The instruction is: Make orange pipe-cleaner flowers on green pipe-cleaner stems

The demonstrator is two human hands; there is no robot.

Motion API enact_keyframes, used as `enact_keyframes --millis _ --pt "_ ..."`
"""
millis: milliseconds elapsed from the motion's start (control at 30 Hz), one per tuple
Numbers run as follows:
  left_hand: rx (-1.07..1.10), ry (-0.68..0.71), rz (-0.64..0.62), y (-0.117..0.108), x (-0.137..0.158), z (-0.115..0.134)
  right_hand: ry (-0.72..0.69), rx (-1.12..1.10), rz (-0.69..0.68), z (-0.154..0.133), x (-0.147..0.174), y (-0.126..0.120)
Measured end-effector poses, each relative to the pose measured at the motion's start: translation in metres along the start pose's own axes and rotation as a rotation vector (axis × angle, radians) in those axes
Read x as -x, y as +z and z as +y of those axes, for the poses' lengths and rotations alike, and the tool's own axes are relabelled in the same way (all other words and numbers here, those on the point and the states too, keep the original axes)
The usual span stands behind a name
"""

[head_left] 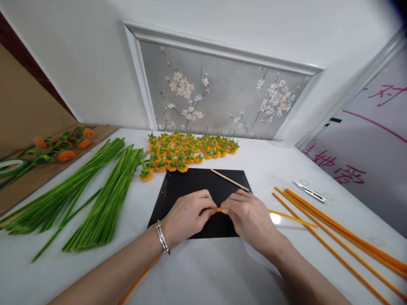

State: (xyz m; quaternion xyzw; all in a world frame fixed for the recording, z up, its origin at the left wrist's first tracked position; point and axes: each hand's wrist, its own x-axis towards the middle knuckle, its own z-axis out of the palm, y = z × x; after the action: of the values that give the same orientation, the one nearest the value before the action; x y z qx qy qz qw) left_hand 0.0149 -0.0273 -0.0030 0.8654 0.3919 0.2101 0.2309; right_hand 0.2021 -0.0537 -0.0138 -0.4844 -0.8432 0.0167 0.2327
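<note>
Over a black mat (pixel 187 180), my left hand (pixel 190 214) and my right hand (pixel 249 214) pinch an orange pipe cleaner (pixel 218 209), and a short bit of it shows between the fingertips. Orange lengths also emerge beyond my right hand and below my left wrist; the hands hide how they join. Both hands are closed, with the fingertips nearly meeting. A thin wooden stick (pixel 229 180) lies slantwise on the mat, its near end by my right knuckles. My left wrist wears a silver bangle (pixel 163 239).
Several orange flower heads with green bases (pixel 171 164) stand behind the mat. Green pipe cleaners (pixel 104 203) lie in bundles at left, beside finished flowers (pixel 66 155) and green tape (pixel 12 166) on cardboard. Orange pipe cleaners (pixel 343 233) and metal snips (pixel 309 192) lie at right.
</note>
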Motion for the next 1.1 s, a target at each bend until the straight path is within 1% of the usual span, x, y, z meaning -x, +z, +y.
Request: enact_keyframes --millis 33,100,167,200,300,367,433,500,567,600,667,733,767,833,867,900,967,1100 --pt "0.035 -0.029 -0.008 0.000 0.000 0.000 0.005 0.002 0.006 0.002 0.000 0.000" --pt "0.159 -0.135 -0.084 0.000 -0.002 0.000 0.033 0.014 0.028 0.008 0.000 -0.002" --pt "0.272 -0.245 -0.160 -0.002 -0.003 -0.003 0.090 0.062 0.048 0.016 0.000 -0.006" --pt "0.300 -0.281 -0.170 -0.004 -0.004 -0.005 0.129 0.104 0.055 0.020 0.000 -0.009" --pt "0.291 -0.324 -0.113 -0.012 -0.006 -0.014 0.261 0.269 0.069 0.034 0.002 -0.018" --pt "0.252 -0.344 -0.081 -0.018 -0.006 -0.022 0.355 0.375 0.050 0.044 0.005 -0.023" --pt "0.110 -0.324 -0.020 -0.024 -0.006 -0.029 0.434 0.447 0.004 0.054 0.007 -0.026" --pt "0.030 -0.321 0.033 -0.028 -0.006 -0.034 0.462 0.479 -0.051 0.061 0.010 -0.027" --pt "-0.016 -0.322 0.072 -0.031 -0.005 -0.037 0.452 0.485 -0.072 0.064 0.011 -0.026" --pt "-0.033 -0.321 0.086 -0.030 -0.005 -0.037 0.437 0.476 -0.058 0.063 0.010 -0.025" --pt "-0.053 -0.301 0.107 -0.028 -0.004 -0.035 0.380 0.417 0.014 0.055 0.007 -0.019" --pt "-0.055 -0.250 0.125 -0.022 -0.003 -0.030 0.259 0.286 0.094 0.039 0.003 -0.011" --pt "-0.052 -0.216 0.132 -0.018 -0.003 -0.027 0.182 0.205 0.111 0.029 0.000 -0.006" --pt "-0.023 -0.150 0.117 -0.011 -0.002 -0.019 0.023 0.071 0.107 0.010 -0.004 0.005" --pt "0.003 -0.124 0.094 -0.008 -0.001 -0.015 -0.020 0.041 0.085 0.002 -0.005 0.009" --pt "0.034 -0.112 0.066 -0.005 -0.001 -0.011 -0.037 0.033 0.081 -0.004 -0.006 0.013" --pt "0.085 -0.118 0.053 -0.002 0.000 -0.006 -0.039 0.048 0.074 -0.009 -0.007 0.018" --pt "0.118 -0.166 0.065 -0.004 -0.001 -0.007 -0.024 0.130 0.077 0.000 -0.005 0.018"
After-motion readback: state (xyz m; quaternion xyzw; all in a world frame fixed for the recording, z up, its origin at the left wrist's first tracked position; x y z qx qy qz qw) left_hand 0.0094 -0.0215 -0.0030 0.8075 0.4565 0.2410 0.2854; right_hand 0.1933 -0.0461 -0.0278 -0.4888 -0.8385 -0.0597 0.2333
